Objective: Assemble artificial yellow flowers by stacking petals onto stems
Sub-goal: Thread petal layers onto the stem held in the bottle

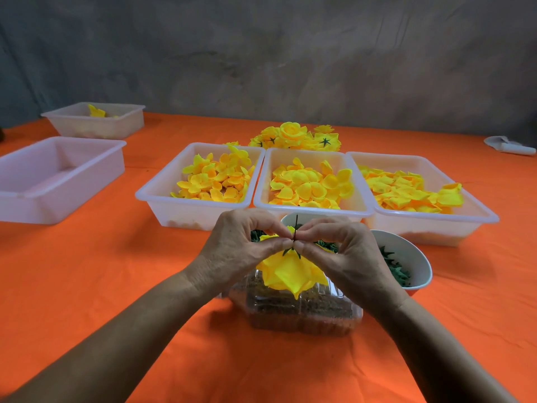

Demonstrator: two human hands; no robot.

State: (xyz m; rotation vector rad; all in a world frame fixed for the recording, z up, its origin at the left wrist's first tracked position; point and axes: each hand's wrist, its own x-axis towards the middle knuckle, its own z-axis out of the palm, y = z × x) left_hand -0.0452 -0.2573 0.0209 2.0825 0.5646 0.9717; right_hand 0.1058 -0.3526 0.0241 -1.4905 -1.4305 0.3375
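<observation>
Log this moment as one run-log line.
left hand: pinches stem | right hand: pinches stem | yellow flower: held upside down, sepal on

Three petal trays (312, 181) stand close side by side behind the hands (293, 242); open orange surface (101, 271) lies left and right.

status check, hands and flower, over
Left hand and right hand both pinch the stem. Yellow flower hangs head-down, green calyx on. Nothing in the way.
</observation>
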